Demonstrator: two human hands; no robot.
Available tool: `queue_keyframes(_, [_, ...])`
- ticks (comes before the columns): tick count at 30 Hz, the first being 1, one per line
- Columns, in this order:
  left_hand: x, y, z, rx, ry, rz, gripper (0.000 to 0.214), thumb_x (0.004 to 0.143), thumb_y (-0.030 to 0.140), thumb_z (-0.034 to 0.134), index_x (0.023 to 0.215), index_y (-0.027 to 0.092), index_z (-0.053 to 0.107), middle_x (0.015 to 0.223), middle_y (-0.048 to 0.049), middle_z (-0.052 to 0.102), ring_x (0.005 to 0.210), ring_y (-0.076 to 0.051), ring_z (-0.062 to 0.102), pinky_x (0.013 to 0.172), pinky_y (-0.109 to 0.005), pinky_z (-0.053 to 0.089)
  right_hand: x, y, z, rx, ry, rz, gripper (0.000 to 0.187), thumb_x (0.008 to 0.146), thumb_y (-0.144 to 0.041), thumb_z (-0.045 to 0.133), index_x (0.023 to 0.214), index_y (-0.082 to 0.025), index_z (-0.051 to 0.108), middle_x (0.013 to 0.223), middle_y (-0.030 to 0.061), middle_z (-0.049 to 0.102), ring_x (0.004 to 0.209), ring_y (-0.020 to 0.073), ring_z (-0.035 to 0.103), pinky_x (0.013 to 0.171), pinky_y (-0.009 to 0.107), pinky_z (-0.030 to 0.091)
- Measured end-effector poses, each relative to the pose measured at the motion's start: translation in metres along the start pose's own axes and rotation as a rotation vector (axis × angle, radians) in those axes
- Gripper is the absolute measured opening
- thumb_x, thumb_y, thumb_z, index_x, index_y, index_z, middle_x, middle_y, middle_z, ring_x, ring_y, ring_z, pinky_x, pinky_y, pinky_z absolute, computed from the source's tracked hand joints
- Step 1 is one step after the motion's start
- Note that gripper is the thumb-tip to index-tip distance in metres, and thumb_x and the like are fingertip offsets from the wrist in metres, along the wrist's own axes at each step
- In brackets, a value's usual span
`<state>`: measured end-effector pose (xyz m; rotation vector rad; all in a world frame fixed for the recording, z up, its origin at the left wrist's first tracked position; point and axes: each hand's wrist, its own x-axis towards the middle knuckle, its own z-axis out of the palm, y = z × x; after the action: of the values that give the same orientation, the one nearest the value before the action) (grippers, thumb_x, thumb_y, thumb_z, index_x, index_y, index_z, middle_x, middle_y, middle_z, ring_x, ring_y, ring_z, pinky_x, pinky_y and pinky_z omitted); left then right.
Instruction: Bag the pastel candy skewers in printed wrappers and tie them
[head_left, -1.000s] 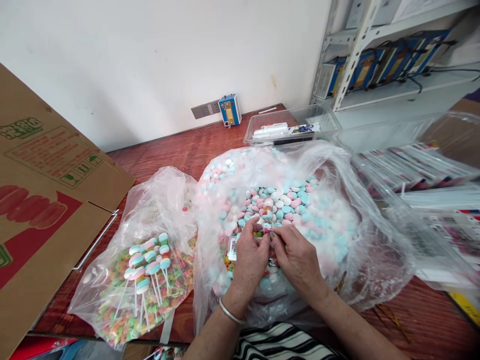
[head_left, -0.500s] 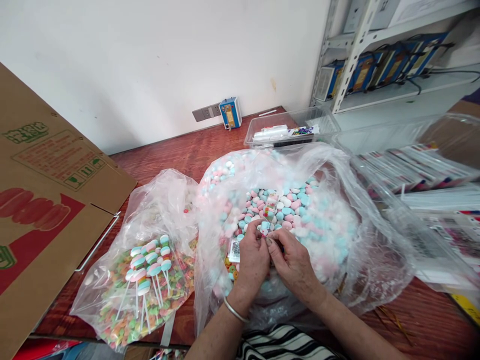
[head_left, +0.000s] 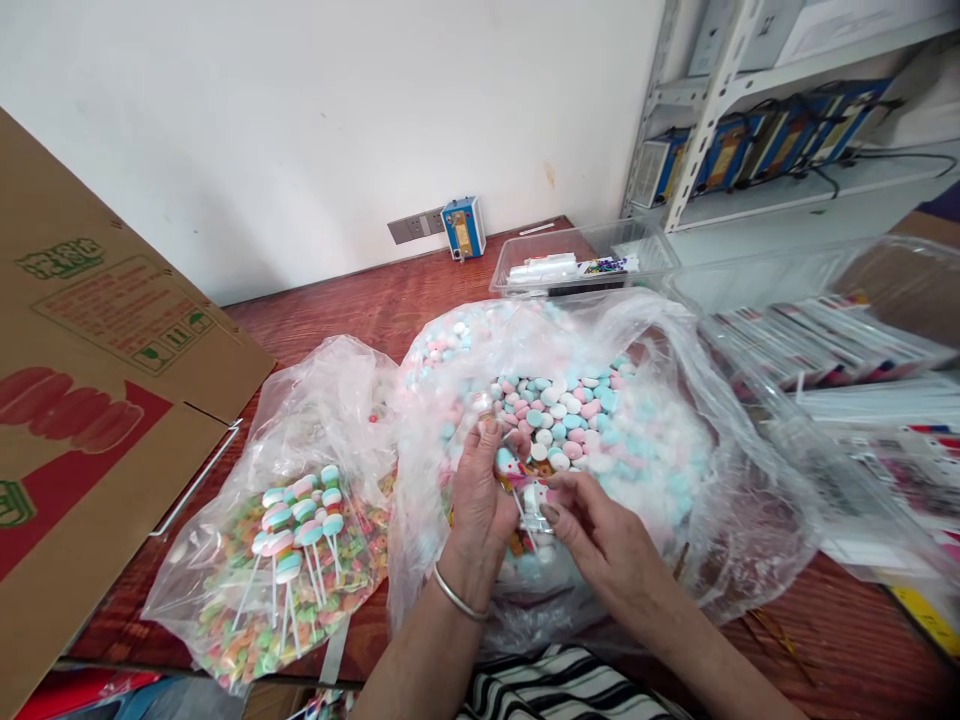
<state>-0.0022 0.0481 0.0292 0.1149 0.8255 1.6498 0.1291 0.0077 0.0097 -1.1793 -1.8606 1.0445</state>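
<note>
My left hand (head_left: 478, 495), a bangle on its wrist, is closed around a candy lollipop in a clear printed wrapper (head_left: 534, 505). A white stick shows through the plastic, and part of the candy is hidden by my fingers. The thumb and fingers of my right hand (head_left: 604, 530) pinch the right side of that wrapper. Both hands are above a large open plastic bag (head_left: 420, 480) of pink, blue and white button-shaped candies (head_left: 556, 412). Orange ring-shaped candies show partly beneath my hands.
At left, several marshmallow-like lollipops (head_left: 289, 540) lie on a clear bag of gummies (head_left: 225, 640), beside a cardboard box (head_left: 142, 330). Clear plastic bins (head_left: 585, 245) stand behind and at right, near a metal shelf (head_left: 705, 130). A small blue device (head_left: 463, 228) is by the wall.
My left hand has turned palm-up and moved slightly left, tilting the wrapped lollipop. My right hand has shifted right and down, away from my left fingertips, onto the wrapper's side.
</note>
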Motion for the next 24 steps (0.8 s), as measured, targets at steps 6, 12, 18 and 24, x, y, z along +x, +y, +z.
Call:
queue_keyframes(6, [-0.011,-0.003,0.004,0.068,-0.054,0.072,0.029,0.071,0.017,0.078,0.094,0.017,0.060,0.074,0.0061,0.057,0.055,-0.003,0.052,0.064,-0.020,0.050,-0.020,-0.002,0.024,0.084,-0.116,0.095,0.033,0.099,-0.037,0.034,0.073,-0.023,0.047,0.059,-0.0022,0.054,0.053,0.0150,0.049,0.053,0.026,0.037])
queue_keyframes(12, [-0.020,-0.005,0.001,0.132,-0.057,0.076,0.036,0.072,0.024,0.079,0.101,0.020,0.056,0.065,0.0099,0.050,0.049,-0.002,0.047,0.063,-0.018,0.047,-0.019,-0.003,0.027,0.128,-0.033,0.058,0.035,0.099,-0.038,0.032,0.071,-0.022,0.047,0.061,-0.0019,0.051,0.056,0.0144,0.045,0.052,0.025,0.035])
queue_keyframes(18, [-0.035,-0.020,-0.007,0.229,-0.148,0.012,0.023,0.082,0.031,0.071,0.096,0.021,0.055,0.056,0.0098,0.048,0.049,-0.004,0.047,0.067,-0.021,0.048,-0.014,0.002,0.034,0.172,0.095,0.086,0.029,0.095,-0.038,0.042,0.073,-0.021,0.051,0.069,0.0010,0.059,0.064,0.0166,0.054,0.059,0.025,0.043])
queue_keyframes(24, [-0.047,-0.030,-0.016,0.339,-0.182,0.030,0.043,0.079,0.030,0.073,0.116,0.022,0.054,0.101,-0.0033,0.066,0.094,-0.013,0.064,0.091,-0.027,0.047,-0.002,0.009,0.027,0.271,0.153,0.068,0.027,0.097,-0.040,0.044,0.086,-0.020,0.058,0.083,0.0033,0.064,0.078,0.0190,0.060,0.074,0.028,0.049])
